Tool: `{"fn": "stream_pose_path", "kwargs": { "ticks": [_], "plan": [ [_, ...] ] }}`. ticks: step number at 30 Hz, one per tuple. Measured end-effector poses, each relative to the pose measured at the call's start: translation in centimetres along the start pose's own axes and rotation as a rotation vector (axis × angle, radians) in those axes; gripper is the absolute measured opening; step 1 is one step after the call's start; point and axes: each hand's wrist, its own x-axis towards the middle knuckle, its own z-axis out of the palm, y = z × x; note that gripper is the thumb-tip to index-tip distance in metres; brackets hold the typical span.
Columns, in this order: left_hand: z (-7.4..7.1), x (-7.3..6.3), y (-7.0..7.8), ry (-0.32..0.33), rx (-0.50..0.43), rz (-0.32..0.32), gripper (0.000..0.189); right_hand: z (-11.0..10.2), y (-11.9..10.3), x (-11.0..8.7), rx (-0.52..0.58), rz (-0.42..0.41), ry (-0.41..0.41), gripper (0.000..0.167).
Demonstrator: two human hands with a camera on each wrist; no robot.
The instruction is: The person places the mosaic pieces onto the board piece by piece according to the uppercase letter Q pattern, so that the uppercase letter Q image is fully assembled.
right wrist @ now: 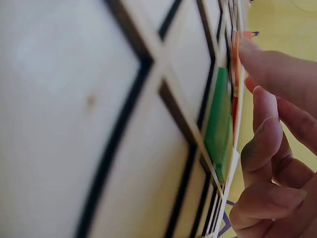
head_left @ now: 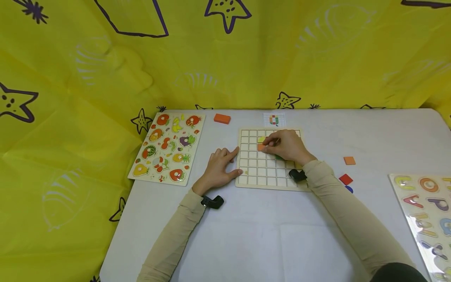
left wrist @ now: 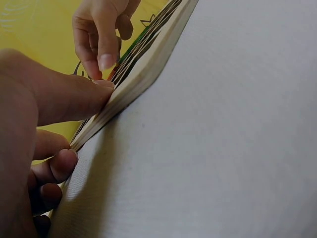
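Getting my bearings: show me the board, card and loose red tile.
Board [head_left: 262, 163]: head view, a bare cell.
Card [head_left: 274, 120]: head view, printed middle.
Loose red tile [head_left: 346, 179]: head view, top face.

Grid board [head_left: 262, 171]: pale wood, smooth and matt on top, layered like plywood along the edge.
Green tile [right wrist: 217, 119]: smooth, with a soft sheen.
Orange tile [head_left: 260, 147]: smooth, perhaps painted wood, though too much of it is covered to be sure.
Letter board [head_left: 428, 209]: glossy, catching bright glare.
Tablecloth [head_left: 246, 235]: white matt cloth, finely woven, lightly creased.
Curtain [head_left: 141, 70]: thin yellow fabric, crinkled, faintly shiny.
Sleeves [head_left: 352, 211]: soft matt cloth, wrinkled.
Picture card [head_left: 281, 122]: flat printed paper.
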Motion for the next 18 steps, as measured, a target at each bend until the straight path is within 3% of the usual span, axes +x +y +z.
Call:
{"fn": "stream_pose_path", "kwargs": {
  "ticks": [6, 18],
  "plan": [
    [0.0, 0.0, 0.3, -0.008, 0.003, -0.005, 0.079, -2.2, 1.1, -1.5, 0.003, 0.051, 0.037, 0.025],
    [0.0, 0.0, 0.4, -0.009, -0.010, -0.026, 0.078, -8.0, 5.7, -6.2, -0.105, 0.180, -0.017, 0.031]
  ]
}}
